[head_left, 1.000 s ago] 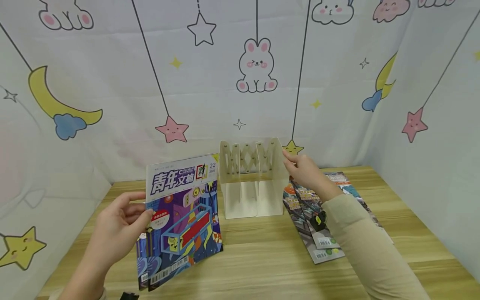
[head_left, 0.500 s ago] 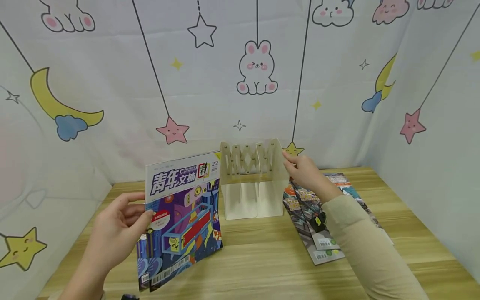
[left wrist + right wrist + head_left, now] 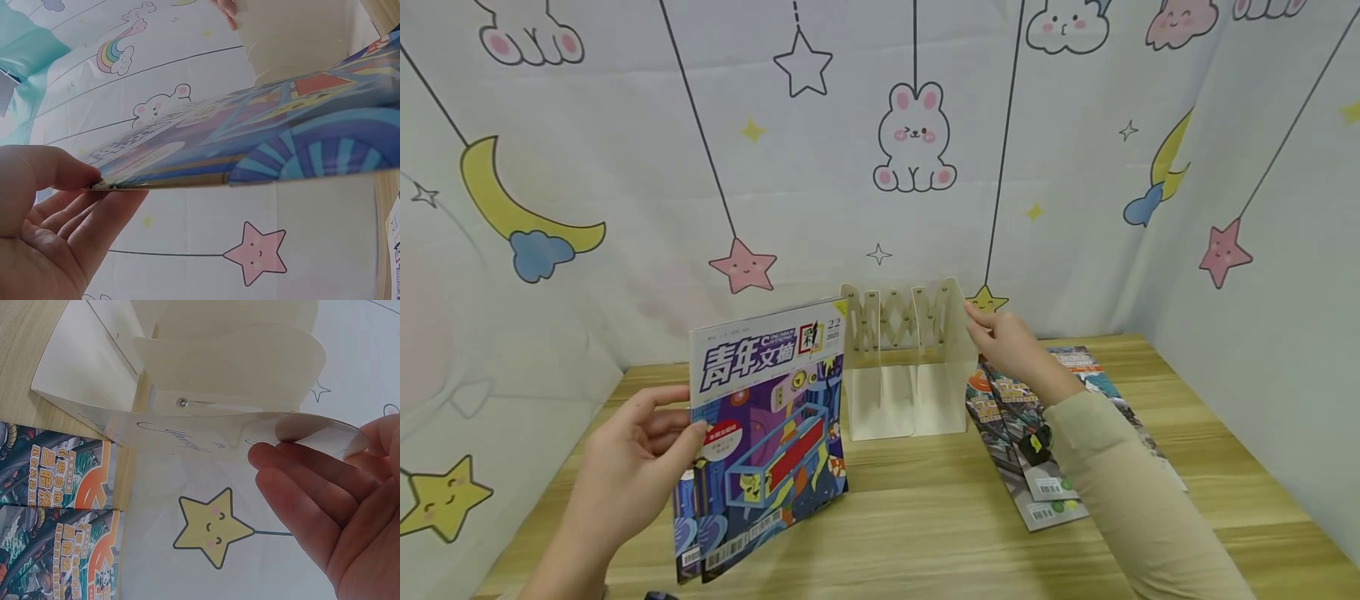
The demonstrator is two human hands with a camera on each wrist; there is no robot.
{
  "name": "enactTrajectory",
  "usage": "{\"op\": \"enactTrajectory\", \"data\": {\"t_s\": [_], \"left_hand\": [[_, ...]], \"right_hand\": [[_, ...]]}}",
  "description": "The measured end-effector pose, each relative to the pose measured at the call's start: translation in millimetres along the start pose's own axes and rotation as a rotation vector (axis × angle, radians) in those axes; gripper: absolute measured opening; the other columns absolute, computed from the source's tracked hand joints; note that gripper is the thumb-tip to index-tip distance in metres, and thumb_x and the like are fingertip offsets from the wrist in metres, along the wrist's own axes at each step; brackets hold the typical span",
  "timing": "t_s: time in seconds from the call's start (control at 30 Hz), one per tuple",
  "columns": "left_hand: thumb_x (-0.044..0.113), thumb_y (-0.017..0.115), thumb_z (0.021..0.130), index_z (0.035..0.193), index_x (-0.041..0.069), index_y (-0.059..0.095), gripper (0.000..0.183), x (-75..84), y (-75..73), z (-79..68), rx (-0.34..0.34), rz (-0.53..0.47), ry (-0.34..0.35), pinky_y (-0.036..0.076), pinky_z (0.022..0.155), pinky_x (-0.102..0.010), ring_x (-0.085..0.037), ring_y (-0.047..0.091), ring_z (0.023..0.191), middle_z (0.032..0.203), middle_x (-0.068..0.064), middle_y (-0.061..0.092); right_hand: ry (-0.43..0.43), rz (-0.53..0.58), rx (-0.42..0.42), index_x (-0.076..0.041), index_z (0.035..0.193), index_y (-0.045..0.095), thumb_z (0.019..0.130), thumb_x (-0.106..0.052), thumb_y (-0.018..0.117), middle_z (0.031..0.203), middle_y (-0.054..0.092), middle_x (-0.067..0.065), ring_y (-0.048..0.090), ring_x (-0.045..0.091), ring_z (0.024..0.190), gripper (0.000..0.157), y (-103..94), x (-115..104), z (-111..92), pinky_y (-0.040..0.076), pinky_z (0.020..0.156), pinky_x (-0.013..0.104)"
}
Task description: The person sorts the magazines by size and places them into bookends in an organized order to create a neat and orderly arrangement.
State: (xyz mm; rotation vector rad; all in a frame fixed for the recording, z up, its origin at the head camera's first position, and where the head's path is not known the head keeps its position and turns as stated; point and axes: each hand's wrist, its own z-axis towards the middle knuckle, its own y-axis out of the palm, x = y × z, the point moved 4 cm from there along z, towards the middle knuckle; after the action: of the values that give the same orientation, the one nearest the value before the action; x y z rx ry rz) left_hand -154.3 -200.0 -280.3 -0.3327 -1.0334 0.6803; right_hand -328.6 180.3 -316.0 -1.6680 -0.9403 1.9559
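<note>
My left hand [image 3: 634, 467] pinches the left edge of a magazine [image 3: 775, 417] with a purple-blue cover, held up left of the rack. In the left wrist view, the thumb is on the cover and the fingers are behind it. A strip of a similar magazine [image 3: 687, 533] shows behind its lower left; whether that one is held I cannot tell. The cream expandable book rack [image 3: 882, 408] stands at the table's middle, its slots holding nothing. My right hand [image 3: 1011, 346] pinches the upper edge of the rack's right side panel [image 3: 206, 434], fingers against its outer face.
Several magazines [image 3: 1052, 487] lie overlapping on the wooden table [image 3: 910, 533], right of the rack and partly under my right forearm. A white curtain [image 3: 820, 192] with cartoon prints hangs behind the table and along both sides.
The magazine in my left hand has swung slightly right, its right edge now overlapping the rack's left side in the view. My right hand stays on the rack panel.
</note>
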Motion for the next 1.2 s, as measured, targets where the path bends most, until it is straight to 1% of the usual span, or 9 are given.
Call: {"op": "enactTrajectory", "data": {"t_s": [0.33,0.47,0.57,0.73,1.0,1.2], "left_hand": [[-0.002,0.066,0.084,0.115,0.0,0.057,0.032,6.6,4.9,-3.1,0.018,-0.022,0.006,0.052,0.057,-0.013,0.01,0.062,0.068,0.09,-0.02,0.071],[-0.003,0.065,0.085,0.115,-0.001,0.057,0.031,7.7,8.8,-2.7,0.02,-0.042,0.012,0.052,0.056,-0.012,0.012,0.061,0.07,0.092,-0.022,0.07],[-0.001,0.065,0.086,0.116,-0.001,0.057,0.031,7.5,12.4,-2.5,0.013,-0.053,0.001,0.051,0.056,-0.011,0.012,0.061,0.071,0.095,-0.024,0.07],[0.001,0.064,0.088,0.118,0.0,0.056,0.032,6.4,18.3,-3.4,-0.002,-0.063,-0.026,0.053,0.058,-0.013,0.008,0.063,0.072,0.098,-0.024,0.07],[0.0,0.064,0.087,0.118,-0.002,0.056,0.031,7.9,25.4,-4.0,0.027,-0.094,-0.008,0.052,0.058,-0.012,0.009,0.063,0.074,0.098,-0.025,0.069],[-0.001,0.063,0.088,0.118,-0.002,0.057,0.031,7.0,30.0,-4.1,0.038,-0.125,-0.035,0.053,0.06,-0.013,0.009,0.062,0.074,0.1,-0.025,0.069]], "right_hand": [[-0.013,-0.002,-0.003,-0.02,0.15,0.023,0.103,-0.029,0.037,0.051,0.045,0.004,0.033,0.015,0.04,0.05,-0.5,0,-2,0.034,0.039,0.029],[-0.008,-0.001,-0.006,-0.021,0.15,0.022,0.103,-0.031,0.036,0.051,0.044,0.003,0.034,0.015,0.04,0.05,0.0,1,-2,0.035,0.04,0.028],[-0.004,0.003,-0.013,-0.022,0.15,0.022,0.103,-0.031,0.036,0.051,0.044,0.003,0.035,0.015,0.04,0.05,0.1,2,-2,0.036,0.04,0.029],[-0.003,0.0,-0.013,-0.023,0.15,0.022,0.103,-0.031,0.036,0.053,0.045,0.005,0.036,0.016,0.04,0.05,0.0,2,-3,0.036,0.04,0.029],[-0.006,-0.011,-0.009,-0.023,0.15,0.022,0.103,-0.031,0.036,0.054,0.046,0.006,0.039,0.017,0.041,0.05,0.3,2,-4,0.038,0.04,0.029],[-0.007,-0.01,-0.013,-0.023,0.15,0.022,0.103,-0.031,0.037,0.056,0.047,0.006,0.041,0.017,0.043,0.05,-0.1,2,-4,0.039,0.042,0.03]]}}
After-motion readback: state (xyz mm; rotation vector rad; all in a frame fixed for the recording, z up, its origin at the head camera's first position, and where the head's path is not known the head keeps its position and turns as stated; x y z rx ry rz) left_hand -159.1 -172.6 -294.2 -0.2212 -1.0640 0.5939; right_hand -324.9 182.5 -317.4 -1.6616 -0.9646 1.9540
